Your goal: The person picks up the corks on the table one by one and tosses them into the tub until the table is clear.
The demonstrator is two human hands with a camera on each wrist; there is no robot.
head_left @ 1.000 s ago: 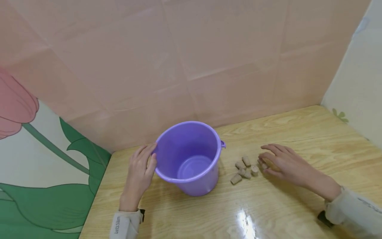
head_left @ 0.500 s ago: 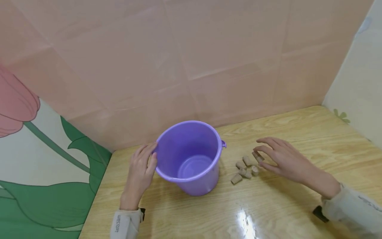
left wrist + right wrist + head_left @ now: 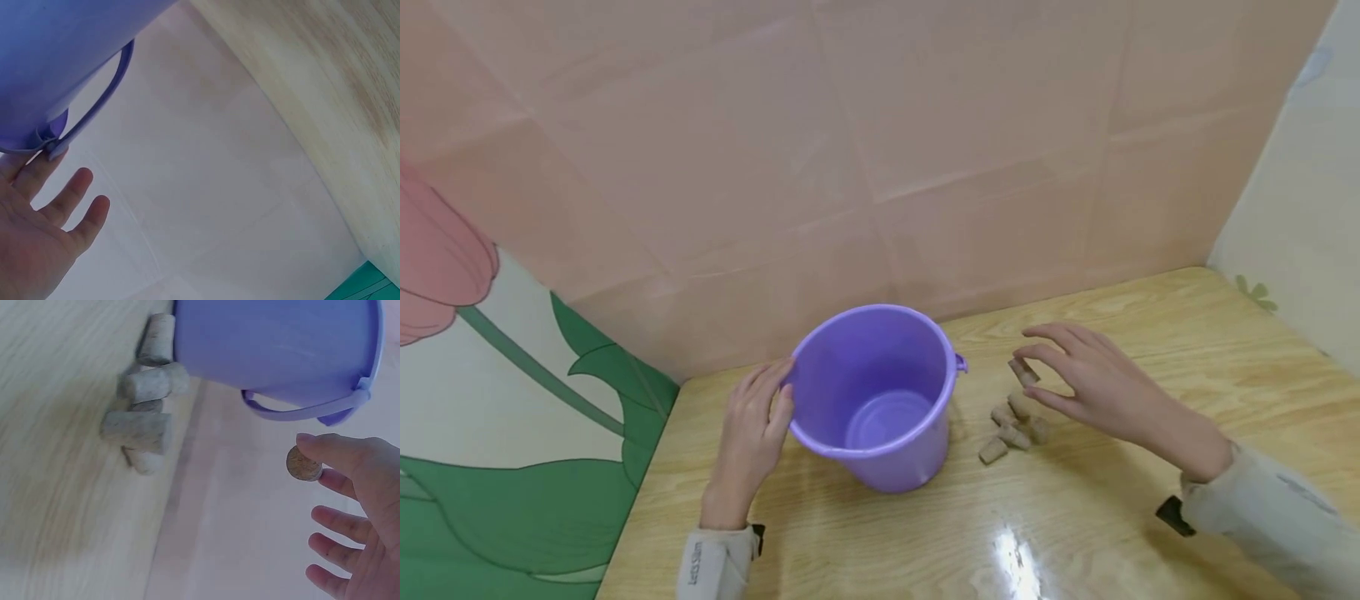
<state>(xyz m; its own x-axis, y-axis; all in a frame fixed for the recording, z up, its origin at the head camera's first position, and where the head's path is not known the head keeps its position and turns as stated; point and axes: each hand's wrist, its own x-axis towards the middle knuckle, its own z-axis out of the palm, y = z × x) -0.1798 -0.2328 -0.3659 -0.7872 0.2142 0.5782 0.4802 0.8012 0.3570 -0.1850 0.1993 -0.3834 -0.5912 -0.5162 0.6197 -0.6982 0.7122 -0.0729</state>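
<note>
A purple bucket [image 3: 898, 471] stands upright on the wooden table, its mouth tilted toward me in the head view and nothing inside. My left hand [image 3: 752, 437] touches its left rim with thumb and fingertips. From the left wrist, the fingers look fairly straight, reaching the rim beside the handle [image 3: 103, 100]; the thumb is hidden. Right of the bucket, my right hand [image 3: 1097, 387] pinches a cork [image 3: 1024, 371] between thumb and index finger. Its other fingers spread free in the right wrist view. Several loose corks [image 3: 1015, 437] lie piled below that hand.
The wooden table [image 3: 865, 550] meets a pinkish covered wall [image 3: 925, 167] close behind the bucket. A pale wall [image 3: 1300, 217] borders the right side. Painted green leaves [image 3: 512, 517] mark the left side.
My right hand has lifted a cork from the right side of the pile and moved it left and away from me, toward the bucket. The left hand and bucket stay put.
</note>
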